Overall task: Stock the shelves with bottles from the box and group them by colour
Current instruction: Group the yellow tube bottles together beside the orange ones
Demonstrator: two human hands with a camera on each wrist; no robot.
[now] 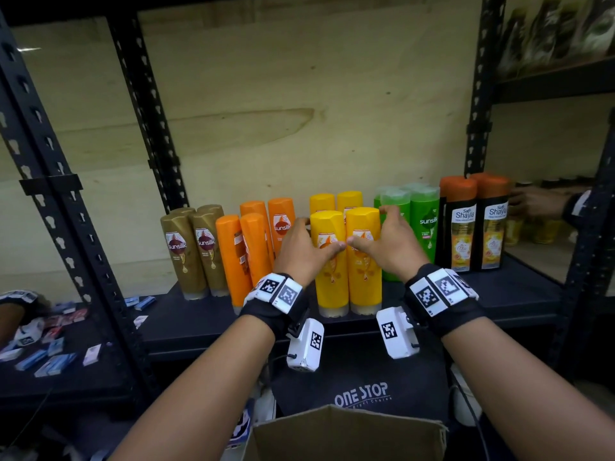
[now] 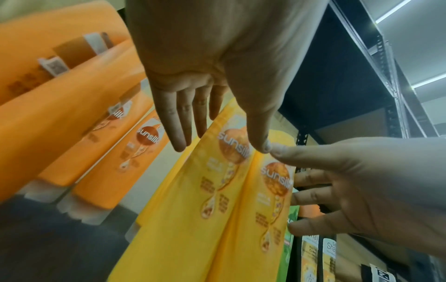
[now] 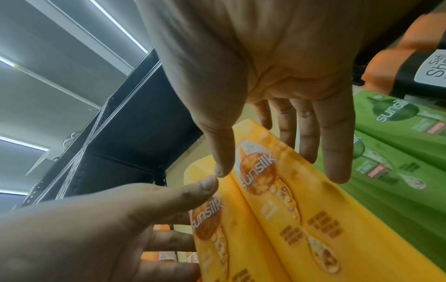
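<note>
The word "sunsilk" is showing in white on round dark-red emblems on the two gold-brown plastic bottles [image 1: 194,249], on an orange plastic bottle [image 1: 282,224], on the two front yellow plastic bottles [image 2: 237,190] and on a green plastic bottle [image 1: 424,227]. "Safi Shayla" is reading on white labels of the two black bottles with orange caps [image 1: 477,224]. "ONE STOP" is standing in pale letters on the dark fabric bag [image 1: 361,392] under the shelf; its smaller line is staying too blurred to read.
</note>
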